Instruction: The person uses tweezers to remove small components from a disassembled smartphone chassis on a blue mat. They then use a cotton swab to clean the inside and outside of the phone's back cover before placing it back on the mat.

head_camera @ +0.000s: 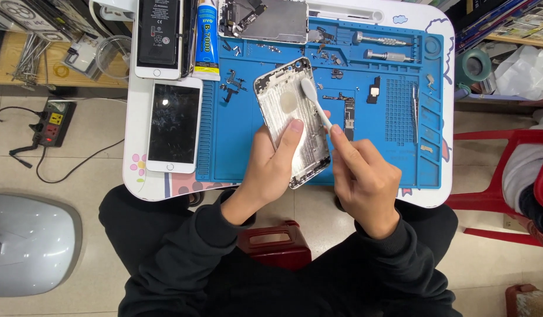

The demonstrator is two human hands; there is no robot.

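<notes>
Left hand point(270, 166) and right hand point(362, 179) side by side, fingers curled

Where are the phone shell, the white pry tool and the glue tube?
Phone shell point(286, 100): head view, on its bare inner back, upper half.
White pry tool point(309, 91): head view, on its flat broad tip.
Glue tube point(206, 41): head view, on the middle of its blue and white body.
</notes>
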